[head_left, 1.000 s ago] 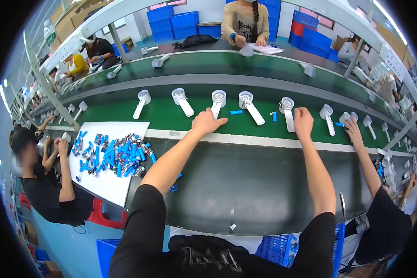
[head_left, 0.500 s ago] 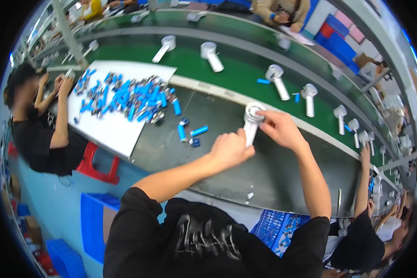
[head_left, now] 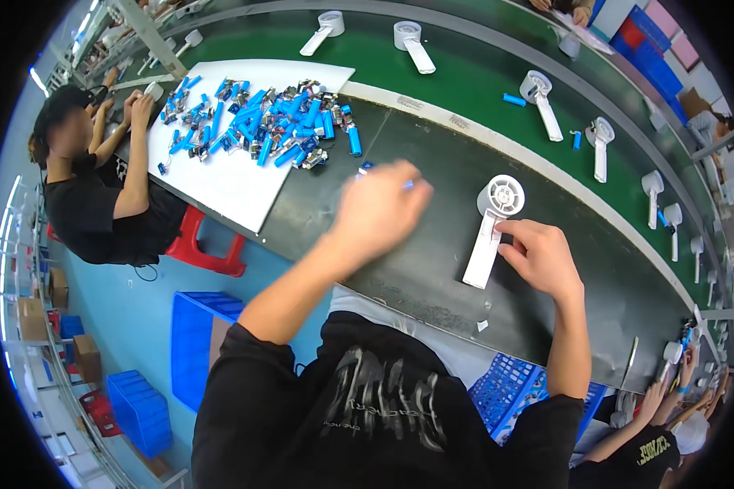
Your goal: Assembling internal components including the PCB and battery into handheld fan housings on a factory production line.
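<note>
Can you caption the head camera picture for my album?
Right hand touching a white handheld fan, left hand blurred above the dark worktop, blue cylinders piled on a white board.

My kit: black tee [head_left: 302,444], matte, loose cut, soft folds. Short sleeves: left sleeve [head_left: 240,371] sits down-arm from my left hand [head_left: 381,213], right sleeve [head_left: 546,432] down-arm from my right hand [head_left: 542,257]. Both wide, plain black, cuffs ending around elbow level. Forearms bare from cuffs to wrists, hands bare too. Left one is motion-blurred, so finger detail is soft; right one is sharper. Chest print [head_left: 387,399] lies bodyward of both hands, between the sleeves: pale grey-white, tall streaky brush-type strokes, plus a smaller line of thin pale script beside it.
</note>
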A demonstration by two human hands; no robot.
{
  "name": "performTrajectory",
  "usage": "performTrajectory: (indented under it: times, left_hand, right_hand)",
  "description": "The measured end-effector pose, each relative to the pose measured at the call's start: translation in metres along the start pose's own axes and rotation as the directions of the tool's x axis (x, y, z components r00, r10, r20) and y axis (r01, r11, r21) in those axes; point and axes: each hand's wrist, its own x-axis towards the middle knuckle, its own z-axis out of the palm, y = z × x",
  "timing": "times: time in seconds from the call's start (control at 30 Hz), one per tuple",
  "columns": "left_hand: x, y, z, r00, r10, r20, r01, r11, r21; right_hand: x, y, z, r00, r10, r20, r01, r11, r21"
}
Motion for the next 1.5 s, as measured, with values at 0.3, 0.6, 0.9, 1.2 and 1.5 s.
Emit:
performTrajectory:
  times: [0.3, 0.6, 0.9, 1.2, 1.5]
  left_hand:
    - [0.026, -0.063, -0.019, 0.943, -0.114, 0.312, 0.018, 0.955, 0.297]
    - [0.039, -0.039, -0.047, 0.964, 0.252, 0.089, -0.235, 0.958, -0.166]
    - [0.049, 0.001, 0.033, 0.804, 0.286, 0.521, 0.536, 0.028, -0.844]
    - [0.036, 0.009, 0.055, 0.692, 0.263, 0.672, 0.718, -0.155, -0.679]
    - [0.019, 0.018, 0.056, 0.721, -0.032, 0.692, 0.69, -0.048, -0.722]
  right_hand:
    - [-0.012, -0.003, 0.018, 0.992, -0.009, -0.126, 0.013, 1.0, 0.028]
    - [-0.002, 0.007, 0.039, 0.912, 0.042, -0.409, 0.001, 0.994, 0.106]
    - [-0.004, 0.012, 0.053, 0.854, 0.098, -0.511, -0.011, 0.985, 0.171]
    - [-0.014, 0.01, 0.05, 0.865, 0.081, -0.495, -0.048, 0.996, 0.079]
    - [0.006, 0.015, 0.058, 0.795, 0.069, -0.603, -0.037, 0.997, 0.066]
